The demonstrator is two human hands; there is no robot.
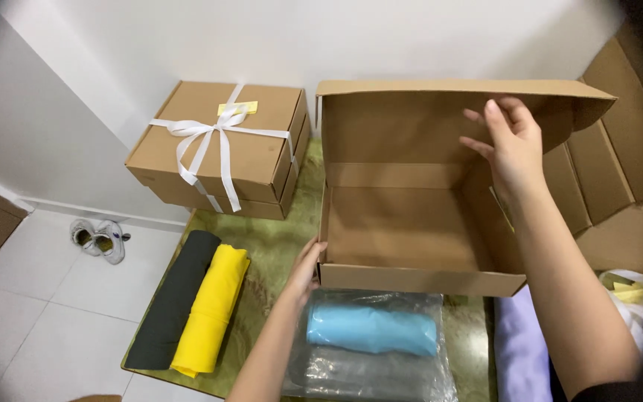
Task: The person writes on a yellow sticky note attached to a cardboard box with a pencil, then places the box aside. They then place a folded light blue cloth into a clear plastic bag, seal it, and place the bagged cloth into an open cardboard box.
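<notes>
An open cardboard box [411, 223] sits at the centre of the green-patterned desk [269, 246], lid raised, interior bare. The left hand [306, 268] rests open against the box's near left corner, grip closed on nothing. The right hand [511, 141] presses spread fingers against the lid's inner face, grasping nothing. Just near of the box lies a clear bag [370, 346] holding a blue roll. Black [176, 298] and yellow [213, 309] rolls lie left; a ribboned box [221, 145] stands far left.
</notes>
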